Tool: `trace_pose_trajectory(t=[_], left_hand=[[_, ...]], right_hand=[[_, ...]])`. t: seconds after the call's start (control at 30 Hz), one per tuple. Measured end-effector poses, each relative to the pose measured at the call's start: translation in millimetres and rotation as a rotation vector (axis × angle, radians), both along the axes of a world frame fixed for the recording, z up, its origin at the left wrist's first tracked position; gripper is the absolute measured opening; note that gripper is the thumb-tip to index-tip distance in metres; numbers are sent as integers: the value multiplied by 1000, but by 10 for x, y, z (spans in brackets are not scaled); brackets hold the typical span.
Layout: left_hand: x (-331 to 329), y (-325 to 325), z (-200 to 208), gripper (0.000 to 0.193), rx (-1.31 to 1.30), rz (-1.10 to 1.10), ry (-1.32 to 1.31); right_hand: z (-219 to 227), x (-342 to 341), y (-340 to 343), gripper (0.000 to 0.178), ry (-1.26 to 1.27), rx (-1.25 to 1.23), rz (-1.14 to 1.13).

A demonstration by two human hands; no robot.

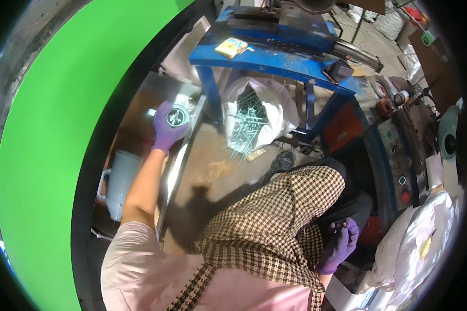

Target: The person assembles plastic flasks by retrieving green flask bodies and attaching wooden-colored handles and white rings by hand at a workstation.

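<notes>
My left hand, in a purple glove, is closed around a light-coloured cup with a round rim. Its inside looks dark, with pale bits in it. The cup is over a brown surface with a bright metal edge at my left. My right hand, also gloved in purple, is beside my right knee with its fingers curled. Small dark spots show at those fingertips; whether they are dirt or a small part I cannot make out.
Ahead stands a blue metal bench with a yellow packet on it. Below it, a white sack holds many thin greenish rods. A grey jug is by my left arm. A machine panel and white bags are at right.
</notes>
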State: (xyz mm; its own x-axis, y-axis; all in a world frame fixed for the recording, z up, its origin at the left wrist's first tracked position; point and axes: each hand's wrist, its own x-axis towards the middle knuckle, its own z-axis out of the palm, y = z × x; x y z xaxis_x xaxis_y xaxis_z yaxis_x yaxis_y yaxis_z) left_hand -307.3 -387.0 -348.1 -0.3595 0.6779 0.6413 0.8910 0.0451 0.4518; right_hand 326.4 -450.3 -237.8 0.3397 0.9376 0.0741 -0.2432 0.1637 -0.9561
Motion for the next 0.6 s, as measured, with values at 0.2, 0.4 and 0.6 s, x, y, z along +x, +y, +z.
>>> trace_pose_trajectory(t=[0.2, 0.4, 0.6], left_hand=[[68, 693, 447, 65, -252, 221, 46], [1445, 332, 1656, 72, 71, -325, 394], [3114, -328, 1919, 69, -22, -703, 152]], right_hand=[[80, -12, 6, 12, -230, 84, 108], [534, -452, 321, 42, -924, 585, 275], [697, -1086, 288, 61, -1087, 708, 552]])
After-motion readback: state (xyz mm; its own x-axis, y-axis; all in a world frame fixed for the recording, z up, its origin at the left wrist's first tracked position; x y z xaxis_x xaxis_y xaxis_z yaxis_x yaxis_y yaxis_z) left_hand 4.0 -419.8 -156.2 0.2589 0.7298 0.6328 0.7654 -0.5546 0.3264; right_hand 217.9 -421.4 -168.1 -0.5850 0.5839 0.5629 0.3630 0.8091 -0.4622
